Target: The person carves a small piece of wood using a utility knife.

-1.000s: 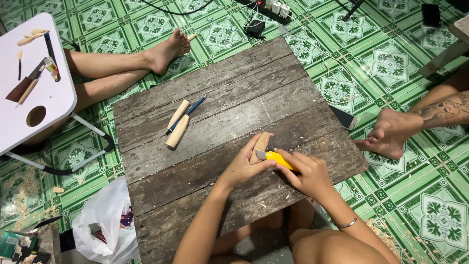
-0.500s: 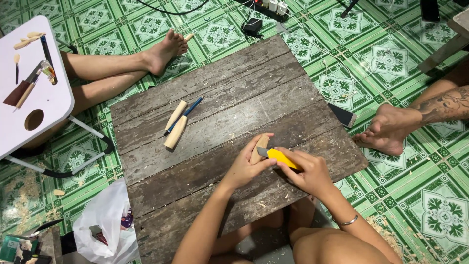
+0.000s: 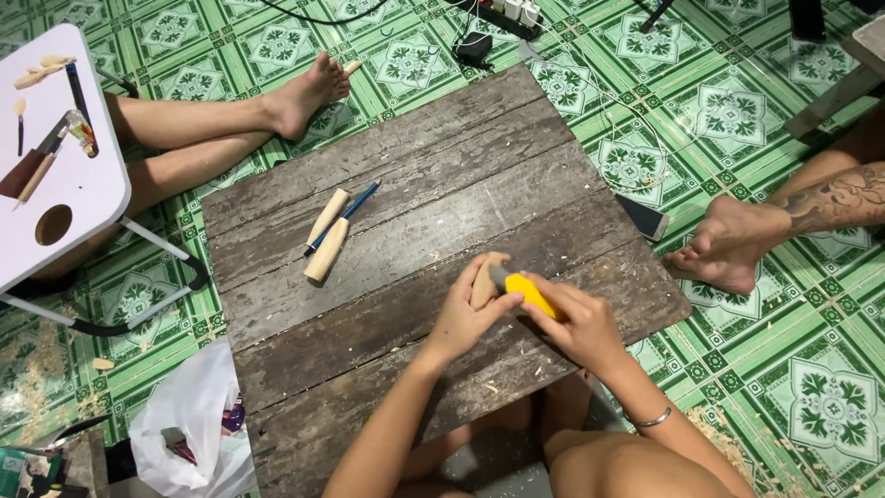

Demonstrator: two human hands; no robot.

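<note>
On a weathered dark wooden board [image 3: 415, 157], my left hand [image 3: 461, 318] grips a small pale wood piece [image 3: 483, 278] and holds it near the board's front middle. My right hand [image 3: 576, 323] is closed on a yellow-handled knife [image 3: 527, 290] whose tip meets the wood piece. Two pale wooden sticks [image 3: 327, 235] and a blue pen [image 3: 346, 216] lie further left on the board, away from both hands.
A white folding table [image 3: 74, 198] with small tools stands at left. Other people's bare feet rest at top left [image 3: 304, 92] and right [image 3: 728, 244]. A phone [image 3: 643, 218] lies by the board's right edge. A white plastic bag [image 3: 189, 424] sits bottom left; cables and a power strip [image 3: 507, 14] at top.
Both hands with the wood piece and knife have stayed at the same spot on the board; the view has shifted slightly. The wood piece looks turned a little in my left hand.
</note>
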